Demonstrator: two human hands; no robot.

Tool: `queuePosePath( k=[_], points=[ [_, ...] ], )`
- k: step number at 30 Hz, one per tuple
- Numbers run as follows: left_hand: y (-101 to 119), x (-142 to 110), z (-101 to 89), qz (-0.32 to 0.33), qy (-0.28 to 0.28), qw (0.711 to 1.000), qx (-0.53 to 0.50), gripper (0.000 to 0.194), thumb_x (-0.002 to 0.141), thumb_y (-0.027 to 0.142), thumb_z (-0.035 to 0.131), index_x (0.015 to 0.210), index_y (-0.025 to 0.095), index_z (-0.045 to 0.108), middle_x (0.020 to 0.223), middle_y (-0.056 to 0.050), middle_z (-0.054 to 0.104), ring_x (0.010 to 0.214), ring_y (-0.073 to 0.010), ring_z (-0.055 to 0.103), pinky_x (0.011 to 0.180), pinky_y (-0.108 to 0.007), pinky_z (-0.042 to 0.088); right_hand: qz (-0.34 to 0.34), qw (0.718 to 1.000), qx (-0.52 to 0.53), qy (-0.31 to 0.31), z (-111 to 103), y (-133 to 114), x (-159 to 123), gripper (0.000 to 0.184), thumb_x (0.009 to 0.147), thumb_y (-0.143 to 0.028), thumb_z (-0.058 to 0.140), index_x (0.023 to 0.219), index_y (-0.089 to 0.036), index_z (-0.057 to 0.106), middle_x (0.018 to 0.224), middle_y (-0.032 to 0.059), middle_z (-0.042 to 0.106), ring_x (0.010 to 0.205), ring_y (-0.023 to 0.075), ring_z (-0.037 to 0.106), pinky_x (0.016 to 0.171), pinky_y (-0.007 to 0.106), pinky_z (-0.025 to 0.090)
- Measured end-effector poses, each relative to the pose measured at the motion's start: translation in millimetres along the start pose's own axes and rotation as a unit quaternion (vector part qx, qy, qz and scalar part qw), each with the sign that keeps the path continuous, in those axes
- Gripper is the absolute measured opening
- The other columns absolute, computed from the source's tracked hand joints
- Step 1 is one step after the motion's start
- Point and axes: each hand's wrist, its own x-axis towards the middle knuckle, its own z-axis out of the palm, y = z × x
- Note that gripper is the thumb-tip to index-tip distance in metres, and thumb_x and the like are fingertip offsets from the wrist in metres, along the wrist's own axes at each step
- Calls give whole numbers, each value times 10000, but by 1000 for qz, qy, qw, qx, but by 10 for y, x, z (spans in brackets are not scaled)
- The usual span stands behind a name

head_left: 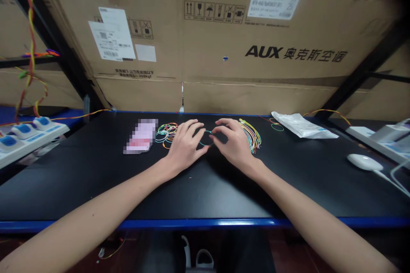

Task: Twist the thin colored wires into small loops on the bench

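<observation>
A thin teal cord [205, 132] curves in a small loop between my two hands, just above the black table. My right hand [235, 140] pinches it near the thumb and index fingertip. My left hand [185, 145] is curled at the loop's other side, fingers bent and thumb pointing right, with the cord at its fingertips; its exact grip is partly hidden. Left of my left hand lies a pile of coloured cord loops [165, 133]. Right beside my right hand is a bundle of straight coloured cords [253, 136], partly covered by the hand.
A pixelated pink item [141, 136] lies at left. A white plastic bag [301, 126] and a teal loop [277, 127] lie back right. A white mouse-like device [365, 162] sits at right. Power strips [35, 134] stand at the sides. A large cardboard sheet [218, 98] walls the back.
</observation>
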Motion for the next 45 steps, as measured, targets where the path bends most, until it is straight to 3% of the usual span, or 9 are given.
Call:
queuePosePath(
  k=[5, 20, 24, 28, 30, 34, 37, 41, 45],
  points=[
    [37, 4, -8, 31, 11, 999, 1, 316, 790, 273, 653, 1065, 121, 620, 1147, -145, 629, 1172, -308, 503, 946, -466, 441, 11, 1000, -10, 3, 12, 4, -7, 15, 788, -187, 655, 775, -192, 651, 974, 74, 636, 942, 230, 571, 844, 384, 487],
    [20, 9, 0, 36, -8, 999, 16, 337, 776, 297, 677, 1069, 141, 620, 1153, -146, 623, 1176, -324, 497, 929, -490, 441, 35, 998, -27, -39, 51, -35, -29, 122, 838, -125, 563, 791, -177, 664, 961, 87, 657, 951, 242, 545, 843, 385, 482],
    [21, 9, -4, 35, -13, 999, 15, 326, 774, 293, 679, 1059, 145, 625, 1151, -145, 624, 1181, -326, 494, 928, -494, 435, 56, 996, 31, -58, 50, 8, -8, 138, 845, -135, 551, 792, -171, 674, 961, 90, 662, 931, 227, 575, 833, 374, 486],
    [9, 6, 0, 43, -13, 999, 8, 321, 786, 312, 668, 1052, 138, 628, 1149, -145, 625, 1176, -317, 496, 931, -486, 431, 98, 978, 127, -132, 11, 100, 40, 123, 846, -165, 569, 785, -174, 675, 916, 62, 677, 841, 180, 623, 786, 329, 499],
    [3, 7, 2, 42, -12, 999, 6, 318, 789, 314, 665, 1051, 137, 627, 1149, -147, 624, 1178, -317, 495, 932, -485, 431, 87, 981, 109, -134, -14, 119, 52, 101, 845, -195, 587, 808, -172, 678, 914, 64, 676, 858, 186, 620, 803, 337, 495],
    [14, 17, -5, 36, -8, 999, 0, 313, 779, 299, 674, 1042, 137, 625, 1147, -147, 624, 1180, -316, 495, 933, -488, 435, 18, 997, -14, -70, -28, 90, 31, 147, 816, -294, 653, 841, -157, 703, 1016, 102, 664, 1010, 253, 561, 893, 395, 466],
    [37, 19, -12, 41, -8, 999, -12, 309, 781, 298, 673, 1043, 140, 624, 1145, -144, 622, 1181, -312, 494, 939, -490, 437, -16, 996, -39, -80, 1, 67, 0, 165, 861, -270, 601, 803, -177, 725, 985, 79, 699, 1053, 266, 542, 898, 397, 468],
    [36, 3, 0, 48, -20, 998, -17, 330, 773, 308, 688, 1047, 137, 621, 1152, -146, 617, 1183, -318, 491, 944, -497, 439, -22, 993, -9, -118, 44, 70, -20, 232, 904, -191, 518, 816, -175, 732, 908, 61, 727, 1034, 247, 562, 909, 377, 463],
    [-25, -14, 29, 63, -26, 997, -27, 386, 762, 319, 707, 1082, 128, 603, 1178, -165, 597, 1208, -324, 477, 949, -507, 451, 41, 981, 94, -166, -7, 100, 28, 210, 891, -197, 529, 797, -170, 714, 862, 55, 727, 931, 212, 618, 864, 337, 469]
  ],
)
